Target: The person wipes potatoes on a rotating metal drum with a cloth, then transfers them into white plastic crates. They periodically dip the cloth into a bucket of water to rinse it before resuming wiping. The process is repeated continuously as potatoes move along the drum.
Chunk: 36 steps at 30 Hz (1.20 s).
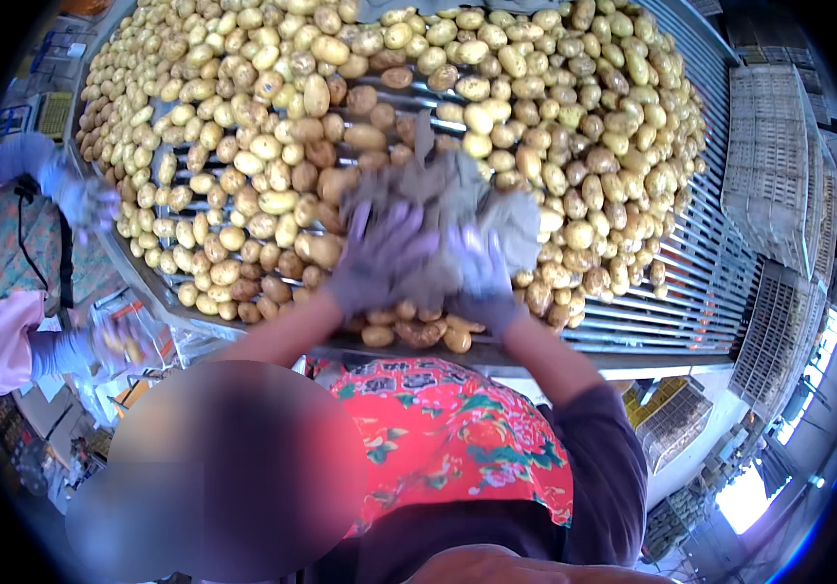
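A crumpled mass of grey, cloth-like material lies on the yellow and brown potatoes. My left hand, in a purple-grey glove, rests on its left side with fingers spread. My right hand, gloved alike and blurred, presses on its right part with fingers stretched out. Several potatoes sit just below both hands, at the near edge of the slatted metal sorting table.
A co-worker's gloved hands and pink sleeve are at the left, beside the table's rim. Stacked plastic crates stand along the right side, with a yellow crate lower right. Bare slats run down the table's right part.
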Each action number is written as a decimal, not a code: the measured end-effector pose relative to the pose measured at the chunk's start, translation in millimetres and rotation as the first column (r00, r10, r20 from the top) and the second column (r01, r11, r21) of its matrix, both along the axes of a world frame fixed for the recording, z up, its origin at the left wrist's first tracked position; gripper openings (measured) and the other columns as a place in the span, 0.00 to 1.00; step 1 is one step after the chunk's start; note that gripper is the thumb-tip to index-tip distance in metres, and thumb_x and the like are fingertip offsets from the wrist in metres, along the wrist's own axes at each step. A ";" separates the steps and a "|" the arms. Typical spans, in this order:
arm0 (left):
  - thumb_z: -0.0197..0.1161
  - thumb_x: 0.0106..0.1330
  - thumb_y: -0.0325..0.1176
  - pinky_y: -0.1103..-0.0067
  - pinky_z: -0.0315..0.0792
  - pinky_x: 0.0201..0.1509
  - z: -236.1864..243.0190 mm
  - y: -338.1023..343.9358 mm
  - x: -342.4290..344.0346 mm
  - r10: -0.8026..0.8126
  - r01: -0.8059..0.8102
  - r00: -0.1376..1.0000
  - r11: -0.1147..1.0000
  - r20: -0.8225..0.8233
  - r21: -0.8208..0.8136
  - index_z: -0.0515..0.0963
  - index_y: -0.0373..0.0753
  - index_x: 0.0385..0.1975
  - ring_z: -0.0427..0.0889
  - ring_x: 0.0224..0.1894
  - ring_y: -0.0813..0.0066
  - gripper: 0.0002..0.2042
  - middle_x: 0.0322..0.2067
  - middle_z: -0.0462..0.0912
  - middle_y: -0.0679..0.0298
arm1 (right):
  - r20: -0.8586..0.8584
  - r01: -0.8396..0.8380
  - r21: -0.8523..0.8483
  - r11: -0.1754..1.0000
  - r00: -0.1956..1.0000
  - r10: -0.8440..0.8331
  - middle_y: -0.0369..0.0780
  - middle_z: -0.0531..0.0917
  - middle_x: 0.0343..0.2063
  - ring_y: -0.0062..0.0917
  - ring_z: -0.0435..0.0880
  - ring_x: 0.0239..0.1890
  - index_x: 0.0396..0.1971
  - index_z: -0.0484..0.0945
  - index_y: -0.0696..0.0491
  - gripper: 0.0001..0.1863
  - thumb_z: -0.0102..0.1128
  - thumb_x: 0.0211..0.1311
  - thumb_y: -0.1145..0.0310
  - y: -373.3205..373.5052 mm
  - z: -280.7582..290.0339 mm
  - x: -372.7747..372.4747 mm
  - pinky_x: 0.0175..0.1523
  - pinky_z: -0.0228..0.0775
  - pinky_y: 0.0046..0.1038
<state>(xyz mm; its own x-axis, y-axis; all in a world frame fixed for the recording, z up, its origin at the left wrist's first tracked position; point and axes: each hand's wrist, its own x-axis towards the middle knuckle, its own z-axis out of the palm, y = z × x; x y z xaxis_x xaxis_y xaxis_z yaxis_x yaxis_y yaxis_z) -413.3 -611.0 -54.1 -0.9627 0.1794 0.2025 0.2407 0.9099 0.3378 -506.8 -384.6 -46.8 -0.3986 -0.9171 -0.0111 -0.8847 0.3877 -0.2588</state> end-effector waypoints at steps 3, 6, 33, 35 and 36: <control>0.58 0.61 0.52 0.50 0.28 0.74 -4.2 -34.0 -104.4 0.184 -0.187 0.981 0.981 0.064 0.046 0.63 0.52 0.67 0.46 0.75 0.63 0.33 0.71 0.56 0.62 | -0.112 0.142 -0.050 0.989 0.983 -0.147 0.46 0.58 0.69 0.46 0.51 0.72 0.63 0.68 0.52 0.32 0.57 0.55 0.59 -66.7 12.6 -83.7 0.74 0.43 0.45; 0.59 0.61 0.52 0.52 0.26 0.75 3.5 -9.2 -122.1 0.422 -0.400 0.897 0.901 0.133 -0.166 0.62 0.49 0.68 0.48 0.75 0.67 0.34 0.70 0.58 0.62 | -0.159 0.141 -0.029 0.990 0.977 -0.144 0.46 0.57 0.70 0.47 0.51 0.72 0.62 0.67 0.58 0.33 0.56 0.54 0.63 -69.5 26.2 -96.1 0.74 0.44 0.43; 0.55 0.62 0.36 0.48 0.36 0.73 -1.2 -204.2 -138.2 0.607 -0.567 0.793 0.764 0.047 -0.309 0.56 0.53 0.71 0.47 0.75 0.54 0.33 0.72 0.53 0.59 | -0.022 0.043 0.075 0.996 0.999 -0.041 0.48 0.68 0.63 0.39 0.54 0.72 0.55 0.75 0.53 0.29 0.56 0.60 0.50 -223.0 43.8 -105.9 0.74 0.36 0.50; 0.56 0.60 0.41 0.51 0.41 0.73 -6.0 -158.7 -75.7 0.401 -0.403 0.914 0.915 0.064 0.014 0.63 0.51 0.67 0.56 0.71 0.57 0.31 0.66 0.63 0.60 | -0.243 -0.077 0.150 0.986 0.963 0.112 0.46 0.73 0.59 0.39 0.60 0.70 0.53 0.76 0.51 0.25 0.58 0.56 0.56 -164.2 29.6 -85.3 0.74 0.40 0.52; 0.57 0.59 0.43 0.52 0.44 0.73 -0.2 -140.4 -57.0 0.348 -0.351 0.936 0.934 0.046 0.066 0.66 0.50 0.65 0.61 0.69 0.59 0.30 0.63 0.68 0.61 | -0.206 -0.060 -0.048 0.997 0.977 0.048 0.45 0.77 0.54 0.40 0.64 0.68 0.47 0.79 0.49 0.21 0.58 0.52 0.62 -135.2 23.9 -73.0 0.72 0.46 0.51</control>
<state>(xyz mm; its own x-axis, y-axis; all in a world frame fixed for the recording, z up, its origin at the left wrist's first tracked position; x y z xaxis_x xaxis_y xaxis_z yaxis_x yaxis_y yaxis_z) -470.3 -751.4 -54.3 -0.9683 -0.1834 0.1697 -0.1004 0.9075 0.4079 -579.8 -519.8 -22.9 -0.3371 -0.9343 0.1157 -0.9404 0.3282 -0.0892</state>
